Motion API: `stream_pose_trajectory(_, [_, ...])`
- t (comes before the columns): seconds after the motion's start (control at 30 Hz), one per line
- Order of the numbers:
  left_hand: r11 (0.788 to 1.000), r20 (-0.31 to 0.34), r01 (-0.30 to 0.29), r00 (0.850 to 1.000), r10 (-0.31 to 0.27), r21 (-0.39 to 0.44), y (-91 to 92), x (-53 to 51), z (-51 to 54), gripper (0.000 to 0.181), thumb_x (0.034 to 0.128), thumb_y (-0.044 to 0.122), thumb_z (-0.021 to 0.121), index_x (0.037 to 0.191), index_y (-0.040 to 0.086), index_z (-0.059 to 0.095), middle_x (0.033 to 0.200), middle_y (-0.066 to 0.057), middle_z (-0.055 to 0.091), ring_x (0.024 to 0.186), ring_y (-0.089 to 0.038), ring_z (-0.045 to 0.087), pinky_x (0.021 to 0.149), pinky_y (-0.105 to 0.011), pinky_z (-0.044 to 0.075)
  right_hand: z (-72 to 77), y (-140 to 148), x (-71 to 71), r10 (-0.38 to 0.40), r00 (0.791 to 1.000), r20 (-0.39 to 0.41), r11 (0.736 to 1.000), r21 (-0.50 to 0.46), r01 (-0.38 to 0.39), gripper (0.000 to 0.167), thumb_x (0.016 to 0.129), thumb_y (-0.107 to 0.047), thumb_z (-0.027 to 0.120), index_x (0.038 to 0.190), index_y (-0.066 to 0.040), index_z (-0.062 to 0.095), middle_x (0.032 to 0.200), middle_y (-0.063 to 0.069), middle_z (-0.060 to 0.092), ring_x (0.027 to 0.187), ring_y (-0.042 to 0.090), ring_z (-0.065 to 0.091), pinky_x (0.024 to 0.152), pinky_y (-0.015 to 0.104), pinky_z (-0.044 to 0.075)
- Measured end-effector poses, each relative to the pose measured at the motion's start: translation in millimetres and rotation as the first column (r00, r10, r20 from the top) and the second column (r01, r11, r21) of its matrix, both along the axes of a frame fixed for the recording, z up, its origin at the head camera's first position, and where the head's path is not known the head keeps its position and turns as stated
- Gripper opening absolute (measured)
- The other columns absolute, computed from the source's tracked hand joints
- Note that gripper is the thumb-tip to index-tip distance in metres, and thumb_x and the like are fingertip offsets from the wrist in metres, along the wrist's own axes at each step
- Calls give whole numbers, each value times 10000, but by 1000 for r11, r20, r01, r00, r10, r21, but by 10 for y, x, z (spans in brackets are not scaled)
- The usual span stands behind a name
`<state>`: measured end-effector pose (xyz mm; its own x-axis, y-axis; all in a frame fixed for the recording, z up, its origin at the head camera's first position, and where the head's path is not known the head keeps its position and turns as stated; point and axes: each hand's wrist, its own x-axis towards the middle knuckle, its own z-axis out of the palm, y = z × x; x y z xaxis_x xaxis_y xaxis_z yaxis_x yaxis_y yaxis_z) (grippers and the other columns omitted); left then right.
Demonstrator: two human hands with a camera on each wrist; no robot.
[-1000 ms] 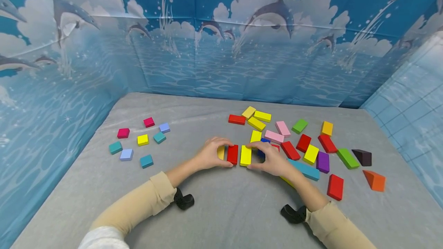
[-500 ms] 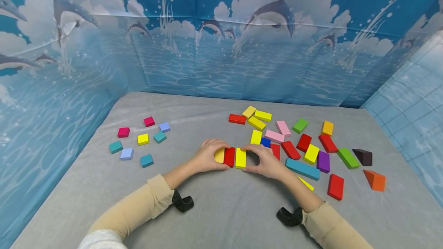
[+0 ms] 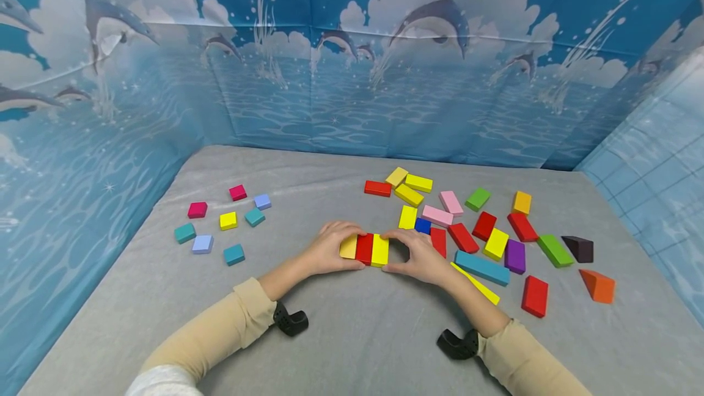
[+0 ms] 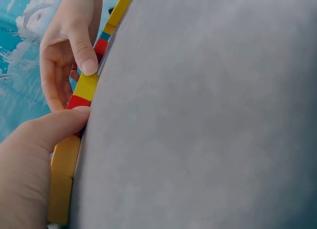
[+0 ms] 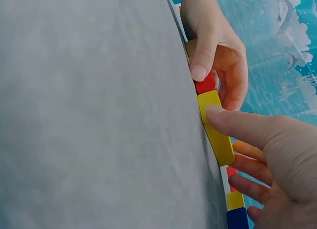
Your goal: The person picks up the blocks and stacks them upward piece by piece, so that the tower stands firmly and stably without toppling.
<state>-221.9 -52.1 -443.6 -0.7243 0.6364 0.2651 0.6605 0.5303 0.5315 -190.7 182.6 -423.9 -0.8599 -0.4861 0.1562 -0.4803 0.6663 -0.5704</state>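
In the head view, three blocks lie side by side between the hands: a light orange-yellow block, a red block and a yellow block. The left hand spans the row's left part, its thumb at the red block's near end and its fingers at the far side. The right hand pinches the yellow block between thumb and fingers. Red and yellow blocks touch. In the left wrist view, the left thumb covers part of the red block, with orange-yellow blocks behind it.
Many coloured blocks, such as a long blue one, lie scattered on the right of the grey cloth. A loose group of small cubes, including a yellow cube, lies at left. A dolphin-print curtain hangs behind.
The right hand has moved the yellow block left, closing the gap to the red block. The left hand, with the red and orange-yellow blocks, first shifted slightly left and nearer, then stayed about still.
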Motion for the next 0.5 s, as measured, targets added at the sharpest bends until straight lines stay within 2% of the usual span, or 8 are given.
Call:
stream_pose_trajectory(0.23, [1000,5,-3,1000,2,30,7,25,-5,521,716,316,770,1156,102,591,1174,-44,569,1122,-208,475,974,-436,315,5,9,2,6,1000,-3,1000,16,-6,582,703,-293,788,1209,-111,565,1202,47,581,1129,227,493,919,511,326])
stream_pose_trajectory(0.5, [998,31,8,999,-10,60,-9,-12,-22,609,668,339,809,1178,92,586,1173,-44,580,1118,-198,483,977,-439,316,17,16,0,11,1000,13,1000,29,-11,587,709,-305,781,1218,-113,560,1210,48,574,1138,225,483,925,509,320])
